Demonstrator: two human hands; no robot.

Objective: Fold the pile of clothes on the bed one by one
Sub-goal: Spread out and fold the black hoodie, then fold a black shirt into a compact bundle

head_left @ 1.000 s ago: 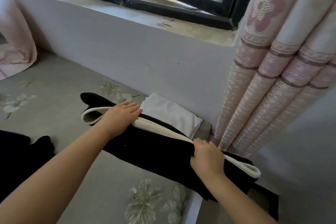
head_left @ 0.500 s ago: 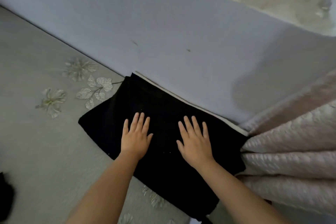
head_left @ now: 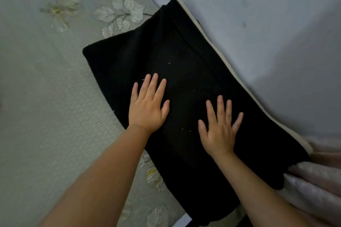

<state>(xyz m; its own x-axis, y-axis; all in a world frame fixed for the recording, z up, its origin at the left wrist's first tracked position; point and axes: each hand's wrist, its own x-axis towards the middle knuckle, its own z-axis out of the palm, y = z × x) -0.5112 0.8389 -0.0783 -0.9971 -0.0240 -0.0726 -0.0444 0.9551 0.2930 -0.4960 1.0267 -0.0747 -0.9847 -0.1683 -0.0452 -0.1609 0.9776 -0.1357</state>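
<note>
2 bare forearms, seemingly no sleeves; fingers [head_left: 158,88] without rings.

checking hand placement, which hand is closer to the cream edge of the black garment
The right hand: it lies nearer the cream edge by the wall; the left hand lies toward the bedsheet side.

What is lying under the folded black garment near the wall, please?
Under the black garment only a cream fabric edge shows along the wall side, on the grey bedspread. The rest is covered by the garment.
</note>
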